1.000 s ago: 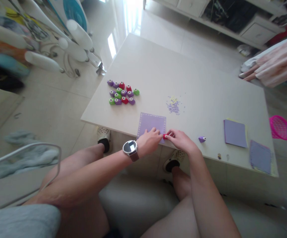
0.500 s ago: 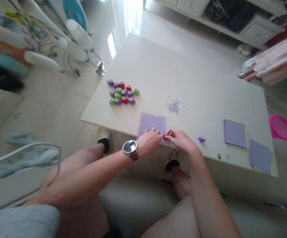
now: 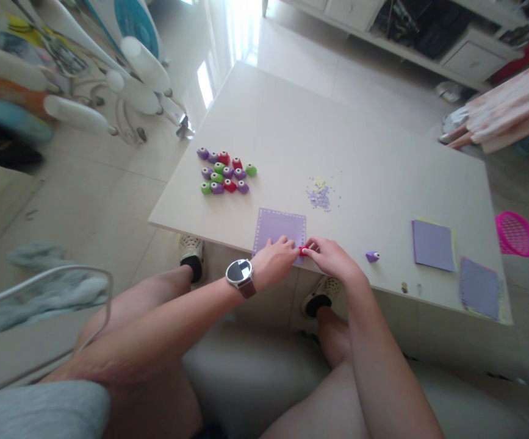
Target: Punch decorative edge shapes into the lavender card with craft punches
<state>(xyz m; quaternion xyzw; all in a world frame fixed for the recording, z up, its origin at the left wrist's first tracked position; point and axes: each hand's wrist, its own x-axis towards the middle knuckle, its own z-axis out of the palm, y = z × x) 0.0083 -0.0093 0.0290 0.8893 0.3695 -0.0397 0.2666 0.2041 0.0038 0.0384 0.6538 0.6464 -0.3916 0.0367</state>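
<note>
A square of purple paper [image 3: 281, 224] lies at the table's near edge, with small punched holes along its borders. My left hand [image 3: 279, 259], a watch on its wrist, rests on the paper with fingers spread and hides its lower part. Red and small, a craft punch [image 3: 302, 250] sits at the sheet's right edge, pinched in the fingers of my right hand [image 3: 331, 256]. My left fingertips are close beside that punch; whether they touch it I cannot tell. Farther right, a purple craft punch [image 3: 373, 256] lies on the table.
Several purple, green and red punches [image 3: 228, 172] stand in rows on the white table [image 3: 383, 183]. Purple and yellow paper bits [image 3: 320, 196] form a small heap. At right are a stack of purple paper [image 3: 432, 245] and punched sheets [image 3: 479, 286]. A pink basket [image 3: 517, 234] stands beyond the table.
My right hand and the red punch have shifted slightly left along the paper's edge. The left hand stays in place on the sheet.
</note>
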